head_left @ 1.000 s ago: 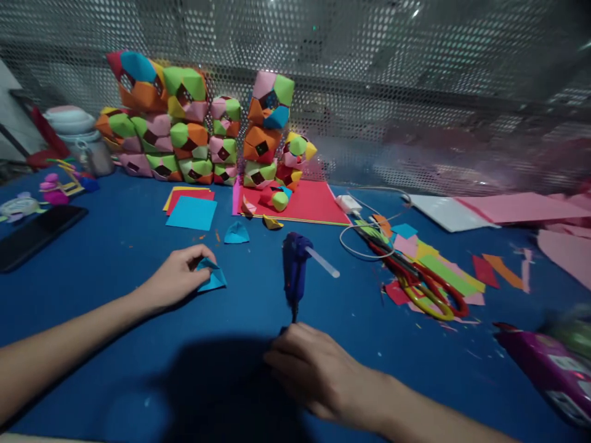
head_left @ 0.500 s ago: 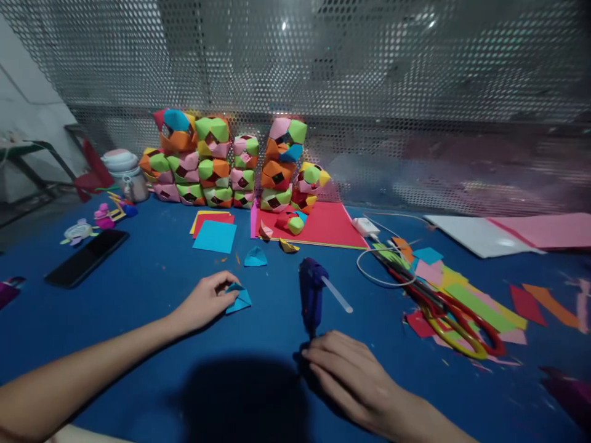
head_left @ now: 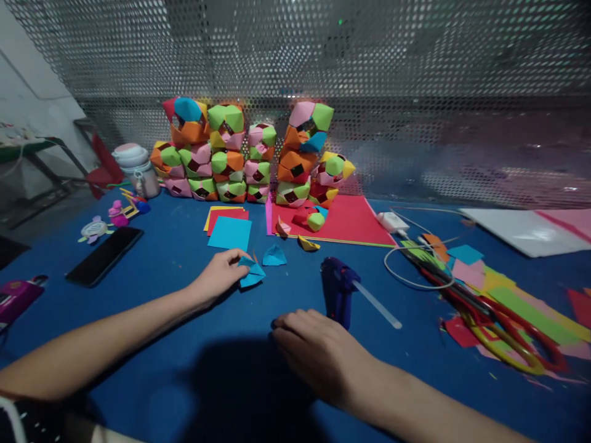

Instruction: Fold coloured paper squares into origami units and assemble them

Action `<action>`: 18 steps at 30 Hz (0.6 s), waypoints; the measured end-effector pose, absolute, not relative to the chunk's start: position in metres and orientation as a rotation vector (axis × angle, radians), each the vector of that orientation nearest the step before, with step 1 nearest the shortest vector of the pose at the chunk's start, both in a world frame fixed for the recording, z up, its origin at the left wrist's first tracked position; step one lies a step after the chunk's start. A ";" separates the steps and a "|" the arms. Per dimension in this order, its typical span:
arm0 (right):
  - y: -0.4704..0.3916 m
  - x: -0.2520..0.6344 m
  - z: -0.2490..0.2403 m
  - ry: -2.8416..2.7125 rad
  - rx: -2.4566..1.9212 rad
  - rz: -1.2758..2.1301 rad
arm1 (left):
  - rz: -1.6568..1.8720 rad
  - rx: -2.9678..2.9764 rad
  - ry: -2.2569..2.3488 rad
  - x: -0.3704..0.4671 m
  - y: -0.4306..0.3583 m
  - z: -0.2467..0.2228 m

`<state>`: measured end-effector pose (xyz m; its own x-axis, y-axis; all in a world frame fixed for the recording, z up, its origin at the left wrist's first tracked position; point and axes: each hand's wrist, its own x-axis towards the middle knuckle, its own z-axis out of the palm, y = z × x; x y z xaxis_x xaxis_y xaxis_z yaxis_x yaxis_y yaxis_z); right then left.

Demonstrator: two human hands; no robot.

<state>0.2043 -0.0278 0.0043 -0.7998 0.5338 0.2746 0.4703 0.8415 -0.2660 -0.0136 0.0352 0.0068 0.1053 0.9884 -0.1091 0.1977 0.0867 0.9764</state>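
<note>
Left hand has the folded blue paper piece pinched at its near-left edge, thumb and fingers closed on it; piece sits low over the blue tabletop, left of center, exact contact with the surface hard to judge. Right hand is palm down, fingers together and curled, just left of and nearer the camera than the blue glue gun; fingertips are in shadow, so can't tell if it grips anything. Glue gun has a translucent glue stick sticking out toward the lower right. Second folded blue piece lies just beyond the held one, apart from it. Blue paper square overlaps red and yellow sheets behind the left hand. Folded yellow piece is beyond the gun, near the front edge of the large red sheet. On that sheet: a partly built red-and-green paper shape. Multicolored folded-paper modules are stacked along the perforated metal panel. Right side: scissors with red and yellow handles on paper scraps, white charger and cable behind. Black phone far left.
</note>
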 end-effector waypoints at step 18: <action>-0.013 0.193 0.011 -2.141 -1.224 0.752 | 0.772 1.239 1.252 -0.007 0.025 0.000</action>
